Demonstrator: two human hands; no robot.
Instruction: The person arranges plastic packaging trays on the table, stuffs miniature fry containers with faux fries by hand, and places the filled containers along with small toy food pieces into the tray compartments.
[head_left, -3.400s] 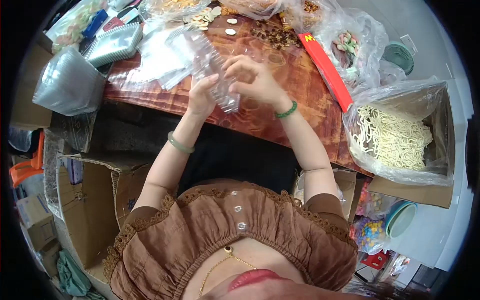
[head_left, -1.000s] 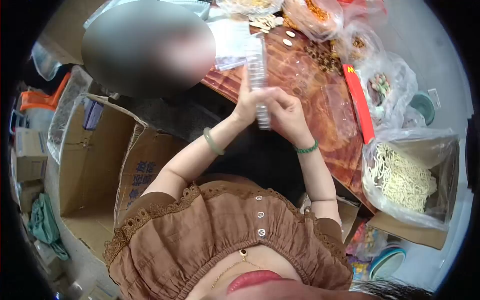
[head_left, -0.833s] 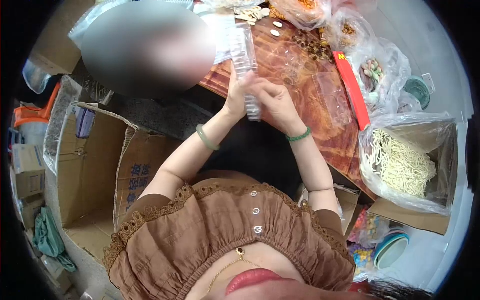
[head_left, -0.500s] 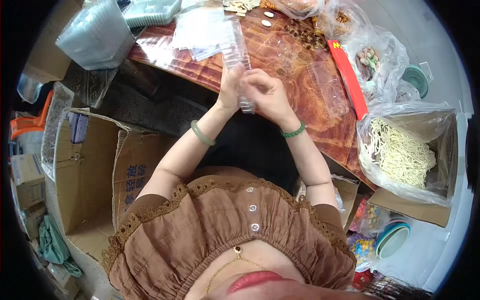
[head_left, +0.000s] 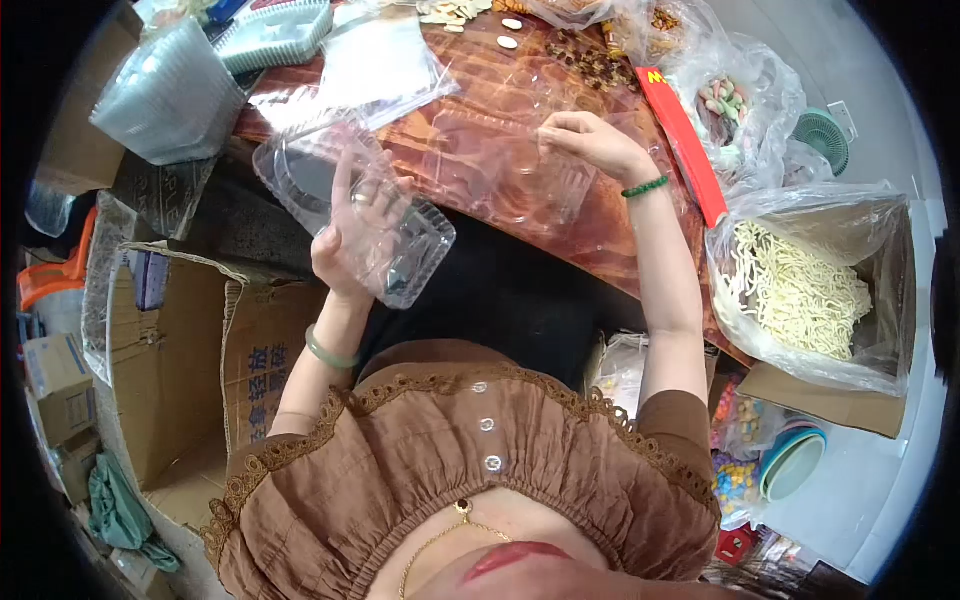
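My left hand [head_left: 338,250] supports a clear plastic tray [head_left: 425,262] beside the table's front edge. Its fingers show through the tray, with the thumb along the near side. Over the table, my right hand [head_left: 595,145] pinches the edge of another thin clear plastic tray [head_left: 490,150]. The two trays are apart. Because the plastic is see-through, I cannot tell whether more than one tray lies in my left hand. A pile of clear plastic bags [head_left: 370,65] lies beyond my left hand.
Stacked clear trays [head_left: 170,95] stand at the far left. Dark dried pieces [head_left: 590,65] lie at the back. A red strip [head_left: 685,150] borders the table's right side. Beyond it, a lined box holds pale noodle-like strands [head_left: 795,290]. An open cardboard box [head_left: 180,370] stands lower left.
My hands, together at the stacked trays before, have moved apart. The left turned palm up with a tray and went left; the right went right, holding a separate tray by its edge.
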